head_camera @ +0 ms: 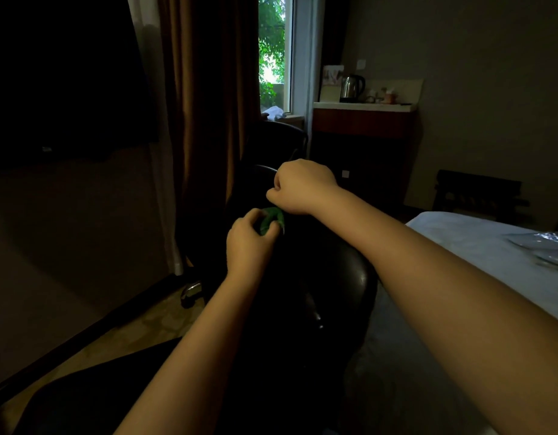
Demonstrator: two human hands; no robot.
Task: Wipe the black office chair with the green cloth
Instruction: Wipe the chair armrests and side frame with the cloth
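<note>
The left hand (246, 243) grips the green cloth (271, 218), its fingers curled round a bunched wad of it, with the cloth low against the dark upholstery of the black office chair (356, 277). Just above and to the right, the right hand (302, 186) is clenched with the knuckles up. Whether it holds the chair's rim, pinches a corner of the cloth, or holds nothing cannot be told.

The cloth is in hand and at the chair, so the wiping looks to be under way or about to start. How much surface is already done cannot be judged (the leather shows no wet streaks or dust lines in this gloom). The glossy padded edge on the right is probably left to do.

Most of the chair melts into shadow: seat, arms and base are hard to separate, and the cloth is largely hidden behind the left hand. At far right, the bed (478, 243) is cut off by the frame.
</note>
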